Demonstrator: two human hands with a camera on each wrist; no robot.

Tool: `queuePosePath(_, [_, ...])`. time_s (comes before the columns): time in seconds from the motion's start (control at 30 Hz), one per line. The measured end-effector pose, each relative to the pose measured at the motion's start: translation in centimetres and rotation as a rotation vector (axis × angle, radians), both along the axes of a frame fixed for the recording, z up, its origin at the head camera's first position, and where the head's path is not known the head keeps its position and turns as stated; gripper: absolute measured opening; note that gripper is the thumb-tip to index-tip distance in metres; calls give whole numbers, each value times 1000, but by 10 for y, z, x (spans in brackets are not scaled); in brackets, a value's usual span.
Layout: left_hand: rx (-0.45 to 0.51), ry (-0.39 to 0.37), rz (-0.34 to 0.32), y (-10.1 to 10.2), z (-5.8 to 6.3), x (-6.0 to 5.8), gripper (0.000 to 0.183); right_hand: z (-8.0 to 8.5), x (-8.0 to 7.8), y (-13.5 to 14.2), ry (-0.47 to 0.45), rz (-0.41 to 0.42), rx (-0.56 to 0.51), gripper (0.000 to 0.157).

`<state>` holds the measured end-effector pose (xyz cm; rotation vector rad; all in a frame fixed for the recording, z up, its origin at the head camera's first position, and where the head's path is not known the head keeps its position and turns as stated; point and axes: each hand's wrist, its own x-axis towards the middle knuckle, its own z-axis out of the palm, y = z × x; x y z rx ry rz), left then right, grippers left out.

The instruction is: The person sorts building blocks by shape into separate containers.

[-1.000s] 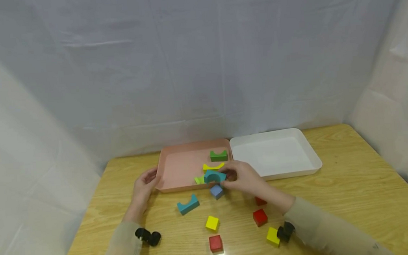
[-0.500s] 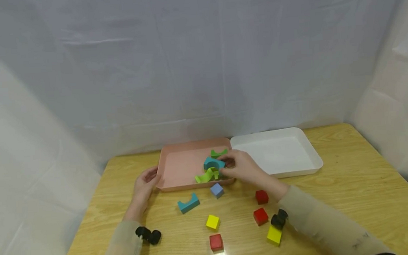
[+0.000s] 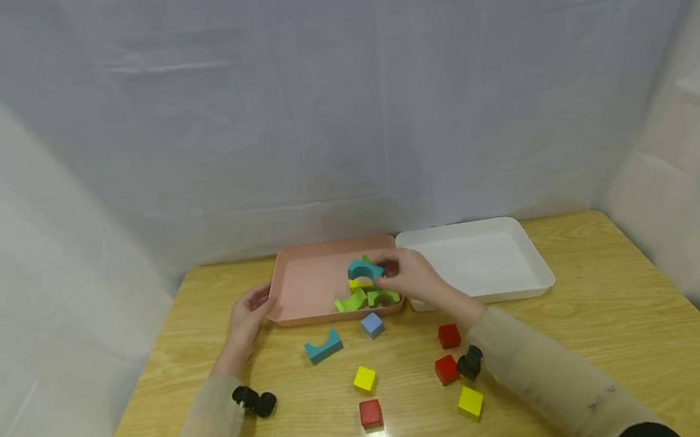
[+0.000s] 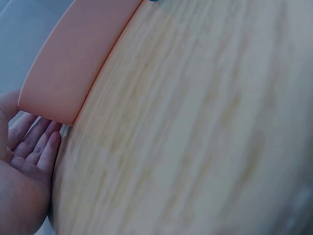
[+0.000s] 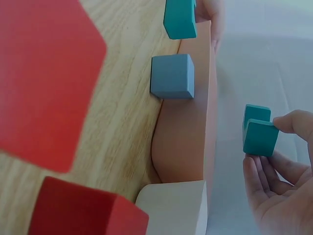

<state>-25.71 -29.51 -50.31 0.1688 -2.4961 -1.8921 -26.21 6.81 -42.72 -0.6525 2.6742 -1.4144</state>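
My right hand [image 3: 414,278] pinches a teal arch block [image 3: 362,269] between thumb and fingers, held above the pink tray [image 3: 306,282]. The right wrist view shows this block [image 5: 260,137] higher than the tray rim. Below it in the tray lie a yellow arch block [image 3: 359,284], a lime arch block [image 3: 351,302] and a green one [image 3: 383,298]; another green piece is mostly hidden behind the held block. At the tray's left side rests my left hand [image 3: 249,315], its fingers relaxed against the outer corner, as the left wrist view shows.
A white tray [image 3: 481,263] adjoins the pink one on the right. In front lie a second teal arch block [image 3: 324,347], a blue cube [image 3: 372,325], yellow cubes [image 3: 365,380] and red cubes [image 3: 371,413] on the wooden table [image 3: 303,418]. White cloth hangs around.
My right hand has carried the teal arch block from the pink tray's near edge farther back over it, uncovering the green arch block at the near right. My left hand has stayed in place.
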Motion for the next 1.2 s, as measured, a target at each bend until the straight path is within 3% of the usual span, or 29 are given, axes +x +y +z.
queuePosePath(0.27, [0,-16,11,-2,0,0,50,0,-13,-10,-49,-42,22,41])
queuePosePath(0.87, [-22,0,25,0,-1,3,49,-12,-35,-21,-52,-67,49,37])
queuePosePath(1.2, [-17,-7,27,-2,-1,3,49,-18,-38,-25,-87,-73,18,36])
